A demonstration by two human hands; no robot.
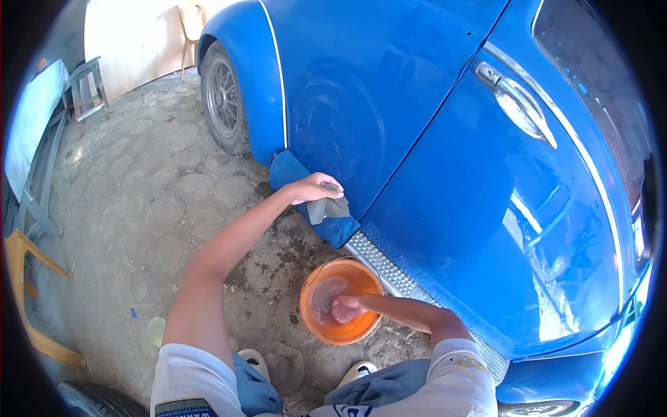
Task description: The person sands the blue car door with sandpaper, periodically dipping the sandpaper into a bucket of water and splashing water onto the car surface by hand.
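My left hand (316,187) presses a grey sheet of sandpaper (326,207) against the lower edge of a blue car's body panel (361,104), just above the running board (379,260). My right hand (345,309) reaches down into an orange bucket (340,332) of water standing on the ground beside the car; its fingers are under the water, and whether they hold anything cannot be made out. I am crouched, with my knees and white shoes at the bottom of the view.
The car's front wheel (224,97) is at the upper left, its chrome door handle (517,104) at the upper right. A rough stone floor (139,194) lies to the left, with a grey stool (87,87), a yellow chair (28,292) and a tyre (97,403).
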